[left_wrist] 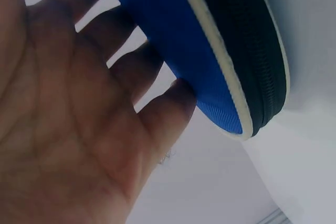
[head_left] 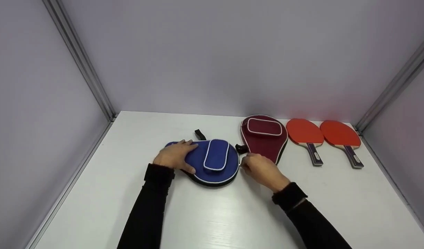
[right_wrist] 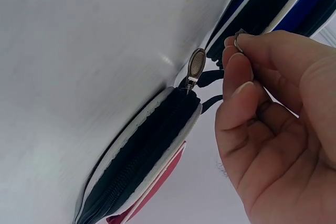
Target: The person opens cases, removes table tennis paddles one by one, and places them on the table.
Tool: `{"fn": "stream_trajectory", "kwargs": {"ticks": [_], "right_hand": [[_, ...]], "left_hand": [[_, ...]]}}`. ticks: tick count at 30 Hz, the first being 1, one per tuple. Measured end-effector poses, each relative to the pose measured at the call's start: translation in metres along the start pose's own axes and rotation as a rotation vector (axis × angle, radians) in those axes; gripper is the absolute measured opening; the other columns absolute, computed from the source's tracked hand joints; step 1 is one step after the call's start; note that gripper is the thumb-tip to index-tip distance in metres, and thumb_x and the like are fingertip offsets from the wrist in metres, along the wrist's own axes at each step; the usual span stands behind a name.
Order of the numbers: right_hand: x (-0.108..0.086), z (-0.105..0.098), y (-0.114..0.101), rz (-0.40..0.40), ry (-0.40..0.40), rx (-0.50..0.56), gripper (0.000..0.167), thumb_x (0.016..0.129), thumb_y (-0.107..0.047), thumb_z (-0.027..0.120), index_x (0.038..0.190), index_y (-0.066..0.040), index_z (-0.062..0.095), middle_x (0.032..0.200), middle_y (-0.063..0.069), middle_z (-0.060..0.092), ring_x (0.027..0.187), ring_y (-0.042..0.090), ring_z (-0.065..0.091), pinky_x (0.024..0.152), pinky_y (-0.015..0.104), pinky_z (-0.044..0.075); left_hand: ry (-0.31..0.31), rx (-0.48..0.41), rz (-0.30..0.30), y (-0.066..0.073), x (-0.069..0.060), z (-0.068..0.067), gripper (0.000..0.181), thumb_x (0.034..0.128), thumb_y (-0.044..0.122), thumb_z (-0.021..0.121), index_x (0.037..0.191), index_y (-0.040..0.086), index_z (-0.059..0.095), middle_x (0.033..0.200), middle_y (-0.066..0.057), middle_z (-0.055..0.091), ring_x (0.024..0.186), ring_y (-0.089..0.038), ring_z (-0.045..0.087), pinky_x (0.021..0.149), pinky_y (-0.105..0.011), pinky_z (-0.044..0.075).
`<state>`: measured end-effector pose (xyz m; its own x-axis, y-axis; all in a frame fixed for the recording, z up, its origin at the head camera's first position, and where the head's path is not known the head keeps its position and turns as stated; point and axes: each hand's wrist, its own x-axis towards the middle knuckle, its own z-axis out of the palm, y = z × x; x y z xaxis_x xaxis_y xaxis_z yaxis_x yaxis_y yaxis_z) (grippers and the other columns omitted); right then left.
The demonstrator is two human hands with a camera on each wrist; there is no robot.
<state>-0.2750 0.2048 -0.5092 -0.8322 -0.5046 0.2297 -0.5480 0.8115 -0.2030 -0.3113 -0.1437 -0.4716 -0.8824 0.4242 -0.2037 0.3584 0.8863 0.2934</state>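
By the left hand (head_left: 175, 156), spread-fingered, the blue case (head_left: 199, 159) is steadied mid-frame; at its right edge, a zip pull (right_wrist: 238, 41) is pinched by the right hand (head_left: 263, 171). Zip work seems in hand; an edge-following pull is needed.

Matt cloth covers the blue case (head_left: 200, 159) and maroon case (head_left: 264, 141); the latter's zip pull (right_wrist: 197, 63) is shiny, textured metal, the worktop (head_left: 212, 211) smooth and faintly glossy, the red bat faces (head_left: 304, 130) smooth
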Motion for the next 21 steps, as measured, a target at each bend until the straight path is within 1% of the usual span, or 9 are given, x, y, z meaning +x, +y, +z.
{"fn": "stream_trajectory", "kwargs": {"ticks": [2, 6, 7, 9, 11, 12, 15, 16, 21], "right_hand": [[0.0, 0.0, -0.001, -0.001, 0.0, -0.007, 0.02, 0.097, 0.003, 0.085, 0.085, -0.01, 0.076, 0.086, 0.005, 0.069, 0.075, 0.018, 0.064, 0.065, 0.041, 0.061], [0.0, 0.0, -0.004, -0.012, 0.005, -0.006, 0.019, 0.097, 0.005, 0.083, 0.085, -0.01, 0.077, 0.086, 0.006, 0.072, 0.077, 0.021, 0.07, 0.066, 0.044, 0.063], [0.0, 0.0, -0.004, -0.014, 0.004, -0.005, 0.02, 0.097, 0.005, 0.083, 0.085, -0.01, 0.077, 0.085, 0.007, 0.072, 0.077, 0.022, 0.07, 0.067, 0.045, 0.064], [0.0, 0.0, -0.006, -0.025, 0.0, -0.004, 0.019, 0.097, 0.005, 0.083, 0.085, -0.01, 0.077, 0.085, 0.007, 0.073, 0.077, 0.023, 0.071, 0.068, 0.045, 0.064], [0.001, 0.001, -0.007, -0.029, -0.008, -0.001, 0.018, 0.097, 0.004, 0.084, 0.087, -0.009, 0.079, 0.086, 0.007, 0.074, 0.079, 0.023, 0.073, 0.069, 0.045, 0.065], [0.001, 0.002, -0.008, -0.034, -0.011, 0.001, 0.016, 0.097, 0.004, 0.084, 0.088, -0.008, 0.08, 0.087, 0.008, 0.076, 0.08, 0.024, 0.075, 0.07, 0.045, 0.066], [0.001, 0.003, -0.01, -0.058, -0.015, 0.001, 0.011, 0.097, 0.003, 0.085, 0.095, -0.007, 0.086, 0.093, 0.009, 0.082, 0.087, 0.027, 0.082, 0.075, 0.045, 0.071], [0.0, 0.004, -0.011, -0.061, -0.02, 0.004, 0.01, 0.098, 0.003, 0.085, 0.098, -0.007, 0.087, 0.095, 0.01, 0.084, 0.09, 0.029, 0.084, 0.077, 0.045, 0.072], [0.001, 0.007, -0.016, -0.08, -0.036, 0.015, 0.009, 0.101, 0.003, 0.084, 0.103, -0.005, 0.088, 0.099, 0.011, 0.086, 0.096, 0.031, 0.086, 0.081, 0.045, 0.073]], "left_hand": [[0.016, 0.01, -0.017, 0.001, 0.003, 0.002, 0.106, 0.0935, 0.044, 0.101, 0.18, 0.013, 0.048, 0.189, -0.02, 0.042, 0.179, -0.047, 0.037, 0.144, -0.07, 0.036], [0.04, 0.042, -0.054, 0.003, 0.01, 0.007, 0.107, 0.0934, 0.048, 0.101, 0.18, 0.013, 0.049, 0.188, -0.021, 0.045, 0.177, -0.048, 0.041, 0.142, -0.071, 0.039], [0.057, 0.06, -0.055, 0.001, 0.014, 0.011, 0.108, 0.0917, 0.049, 0.101, 0.179, 0.012, 0.05, 0.186, -0.022, 0.047, 0.175, -0.048, 0.043, 0.138, -0.074, 0.043], [0.094, 0.097, -0.052, -0.006, 0.023, 0.02, 0.11, 0.0901, 0.056, 0.101, 0.177, 0.011, 0.052, 0.183, -0.024, 0.051, 0.171, -0.05, 0.049, 0.134, -0.074, 0.047], [0.116, 0.124, -0.058, -0.008, 0.029, 0.025, 0.112, 0.0887, 0.059, 0.101, 0.176, 0.009, 0.053, 0.181, -0.025, 0.054, 0.168, -0.05, 0.053, 0.133, -0.072, 0.05], [0.14, 0.145, -0.056, -0.012, 0.034, 0.03, 0.112, 0.087, 0.061, 0.101, 0.174, 0.008, 0.056, 0.178, -0.027, 0.057, 0.164, -0.051, 0.057, 0.129, -0.072, 0.053], [0.157, 0.154, -0.084, -0.01, 0.037, 0.033, 0.114, 0.0871, 0.064, 0.101, 0.174, 0.006, 0.056, 0.176, -0.029, 0.058, 0.161, -0.052, 0.061, 0.13, -0.067, 0.055], [0.149, 0.155, -0.1, -0.005, 0.035, 0.031, 0.114, 0.0867, 0.063, 0.102, 0.174, 0.006, 0.055, 0.176, -0.029, 0.058, 0.161, -0.051, 0.06, 0.13, -0.066, 0.055], [0.172, 0.103, -0.158, -0.006, 0.042, 0.04, 0.12, 0.0835, 0.067, 0.102, 0.176, 0.007, 0.054, 0.178, -0.03, 0.055, 0.162, -0.054, 0.059, 0.133, -0.067, 0.053]]}}
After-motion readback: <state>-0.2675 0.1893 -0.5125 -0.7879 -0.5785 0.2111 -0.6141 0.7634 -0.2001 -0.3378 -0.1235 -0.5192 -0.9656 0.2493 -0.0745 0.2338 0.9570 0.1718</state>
